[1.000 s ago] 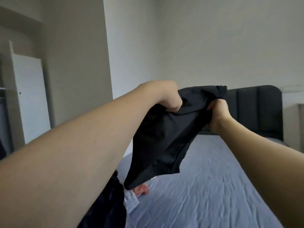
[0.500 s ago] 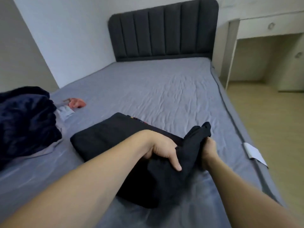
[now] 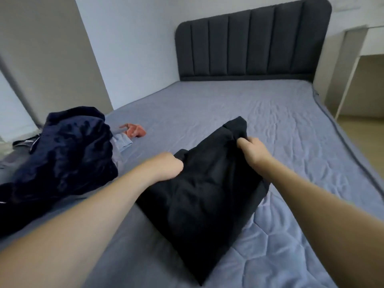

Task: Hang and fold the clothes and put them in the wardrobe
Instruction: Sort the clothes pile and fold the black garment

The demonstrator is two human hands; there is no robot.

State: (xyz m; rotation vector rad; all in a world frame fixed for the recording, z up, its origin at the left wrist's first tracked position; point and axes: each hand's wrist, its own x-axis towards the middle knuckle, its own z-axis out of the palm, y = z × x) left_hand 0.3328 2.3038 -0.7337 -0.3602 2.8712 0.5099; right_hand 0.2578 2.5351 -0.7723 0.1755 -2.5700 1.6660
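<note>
Blue-grey bedding covers the bed point(image 3: 270, 113), with a dark padded headboard point(image 3: 249, 44) behind. On its left side lies a navy pile of clothes point(image 3: 62, 150), a small pink item point(image 3: 135, 130) just beyond it. Near the front, the black garment point(image 3: 203, 200) rests on the sheet, its far edge lifted. The left hand point(image 3: 168, 167) and right hand point(image 3: 252, 149) each grip that edge, fingers curled into cloth. To fold well, pull the edge taut and level before laying it flat.

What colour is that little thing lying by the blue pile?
Coral pink, seen in the head view.
</note>
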